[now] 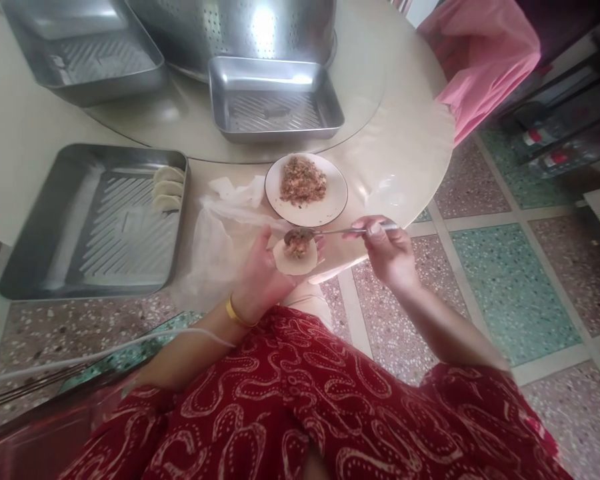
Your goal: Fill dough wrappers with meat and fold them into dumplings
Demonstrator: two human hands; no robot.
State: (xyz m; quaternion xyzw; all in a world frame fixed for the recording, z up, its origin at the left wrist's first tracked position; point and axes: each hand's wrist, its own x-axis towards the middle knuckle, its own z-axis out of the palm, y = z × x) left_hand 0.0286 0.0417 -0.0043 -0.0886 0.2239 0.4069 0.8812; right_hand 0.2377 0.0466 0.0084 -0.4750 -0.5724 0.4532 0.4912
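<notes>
My left hand [260, 273] is palm up at the table's near edge, cradling a round dumpling wrapper [294, 257] with a dab of minced filling on it. My right hand [387, 250] grips a metal spoon [330, 233] by the handle, its bowl resting over the wrapper. Just beyond stands a white plate [325, 207] heaped with brown minced filling [303, 180]. To the left, a steel tray [80, 227] holds three folded dumplings [167, 189] in its far right corner.
A clear plastic bag [220, 213] lies between tray and plate. Two more steel trays [275, 100] [87, 57] and a big perforated steel bowl [230, 30] sit on the glass turntable behind. A pink plastic bag [480, 60] hangs at the right over tiled floor.
</notes>
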